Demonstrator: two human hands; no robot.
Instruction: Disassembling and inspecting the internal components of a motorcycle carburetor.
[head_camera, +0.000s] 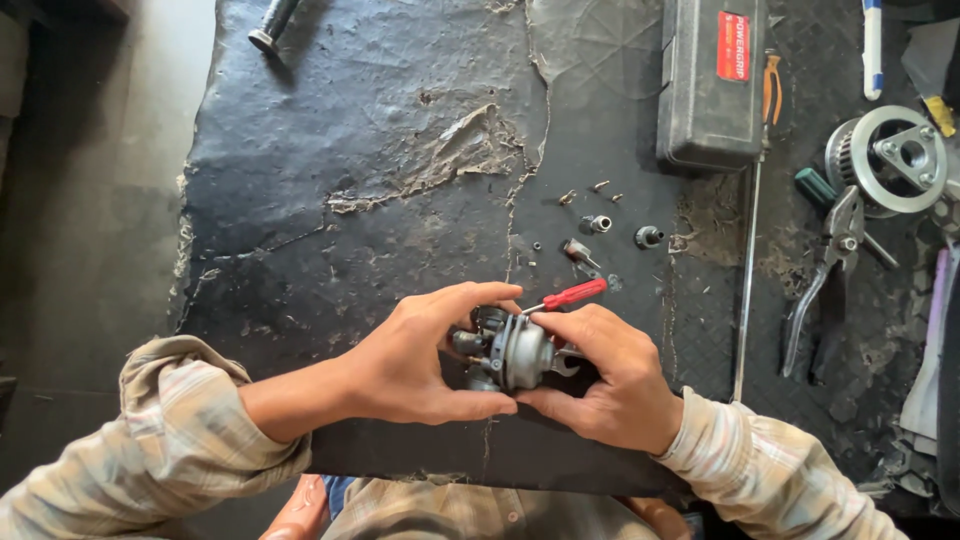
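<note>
Small grey metal carburettor (512, 352): we grasp it with both hands, our left hand (415, 358) curled around it, our right hand (612, 378) also pinching a red-handled screwdriver (566, 296).

A dark plastic tool case (708, 85) is lying at the top of the worn black surface (350, 200). Just below the case, small screws and fittings (600, 222) are sitting scattered. Right of it, a long orange-handled screwdriver (752, 250) is stretching downward; farther right, pliers (825, 275) and a toothed metal pulley (890, 158) are resting.
</note>
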